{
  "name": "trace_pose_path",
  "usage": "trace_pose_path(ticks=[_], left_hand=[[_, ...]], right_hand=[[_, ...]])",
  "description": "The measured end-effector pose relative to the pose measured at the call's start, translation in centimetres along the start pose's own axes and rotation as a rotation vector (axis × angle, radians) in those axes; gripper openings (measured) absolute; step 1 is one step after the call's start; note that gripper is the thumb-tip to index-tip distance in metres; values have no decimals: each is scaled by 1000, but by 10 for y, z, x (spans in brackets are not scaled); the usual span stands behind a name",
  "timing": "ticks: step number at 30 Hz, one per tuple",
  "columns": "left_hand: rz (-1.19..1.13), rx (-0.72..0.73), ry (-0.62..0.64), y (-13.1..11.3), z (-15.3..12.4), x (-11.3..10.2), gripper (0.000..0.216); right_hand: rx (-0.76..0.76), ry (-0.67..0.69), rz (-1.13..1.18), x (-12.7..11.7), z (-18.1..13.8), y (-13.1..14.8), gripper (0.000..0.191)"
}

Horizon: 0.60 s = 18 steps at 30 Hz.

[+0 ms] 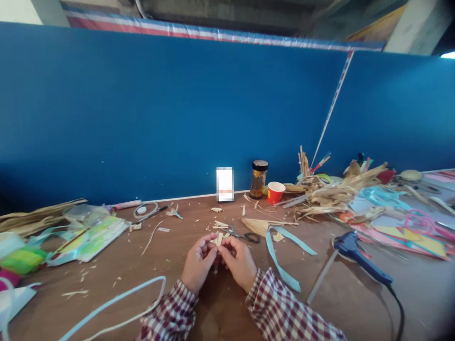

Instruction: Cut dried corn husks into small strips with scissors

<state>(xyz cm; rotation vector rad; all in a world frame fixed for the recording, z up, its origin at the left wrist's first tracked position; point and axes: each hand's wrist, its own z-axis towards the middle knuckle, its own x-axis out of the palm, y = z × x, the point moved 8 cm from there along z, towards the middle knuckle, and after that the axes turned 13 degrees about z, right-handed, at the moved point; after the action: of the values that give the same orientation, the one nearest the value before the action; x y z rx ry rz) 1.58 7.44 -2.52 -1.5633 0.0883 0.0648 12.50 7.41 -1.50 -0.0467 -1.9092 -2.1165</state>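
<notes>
My left hand (pixel 201 261) and my right hand (pixel 239 259) meet at the front middle of the table, fingertips pinched together. Between them they hold a small piece of pale dried husk (pixel 219 239), partly hidden by the fingers. Just beyond the right hand lie scissors (pixel 250 236) with dark handles, apart from the fingers. Cut husk scraps (pixel 221 224) are scattered past the fingertips. A wide dried husk leaf (pixel 258 226) and a light-blue ribbon strip (pixel 275 255) lie to the right of my right hand.
On the right are a blue glue gun (pixel 362 258) with its cord and a pile of dried husks (pixel 327 194). A dark-lidded jar (pixel 259 180) and red paper cup (pixel 275 192) stand near the blue partition (pixel 177 113). Leftward lie a painted sheet (pixel 103 241) and a pale cord (pixel 117 298).
</notes>
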Motion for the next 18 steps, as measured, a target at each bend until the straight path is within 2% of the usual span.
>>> trace_pose_path(ticks=[9,18], left_hand=[[43,20,18,-5,0,0,40],[-21,-10,73,3,0,4,43]], right_hand=[[-77,-46,-79,-6,1,6,14],[-70,-76,-56,-9,2,6,16]])
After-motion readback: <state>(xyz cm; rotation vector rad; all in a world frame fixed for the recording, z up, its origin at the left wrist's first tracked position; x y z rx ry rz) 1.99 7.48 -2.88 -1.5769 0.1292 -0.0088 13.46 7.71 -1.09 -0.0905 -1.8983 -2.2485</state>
